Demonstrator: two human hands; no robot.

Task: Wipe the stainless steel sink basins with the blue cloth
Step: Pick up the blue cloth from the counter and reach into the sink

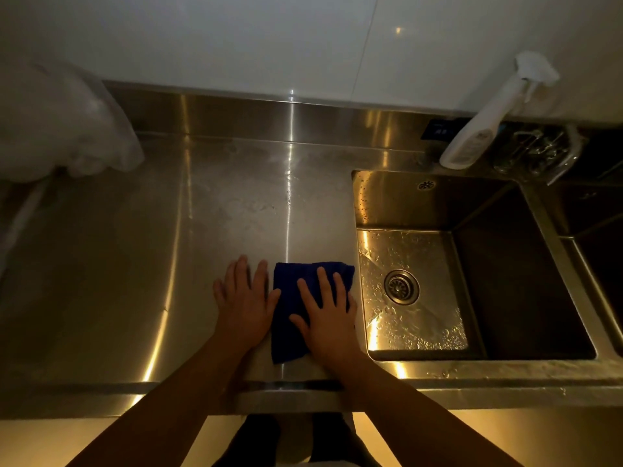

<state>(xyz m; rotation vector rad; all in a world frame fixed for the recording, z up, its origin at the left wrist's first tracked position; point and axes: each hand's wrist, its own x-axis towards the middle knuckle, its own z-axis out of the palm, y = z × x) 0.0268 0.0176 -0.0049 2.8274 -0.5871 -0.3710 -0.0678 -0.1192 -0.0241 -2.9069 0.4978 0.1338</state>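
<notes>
A dark blue cloth [289, 318] lies folded flat on the steel counter, just left of the sink basin [505, 264]. My right hand [328, 315] rests palm down on the cloth with fingers spread. My left hand [244, 301] lies flat on the bare counter beside the cloth, its thumb touching the cloth's left edge. The basin is wet, with droplets on its floor around the round drain [401, 286]. A second basin [600, 237] shows partly at the far right edge.
A white spray bottle [478, 129] leans at the back right behind the basin. Clear glassware [536, 153] sits beside it. A white plastic bag [64, 129] lies at the back left. The counter's front edge [168, 390] runs below my wrists.
</notes>
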